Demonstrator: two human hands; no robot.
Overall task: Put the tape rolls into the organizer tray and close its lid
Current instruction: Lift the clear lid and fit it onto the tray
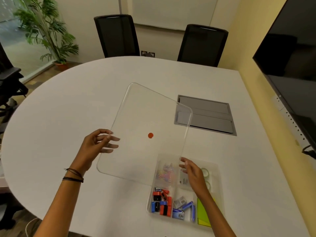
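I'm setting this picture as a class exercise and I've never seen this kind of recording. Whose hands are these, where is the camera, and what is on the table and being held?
There is no machine: a person wears one camera on the head, looking forward and down. The left hand and right hand hold a clear plastic lid with a small red dot, by opposite edges, tilted above the white table. Beneath the right hand sits the clear organizer tray, still uncovered. Its compartments hold clear tape rolls, coloured paper clips, red, blue and black binder clips, staple boxes and green sticky notes.
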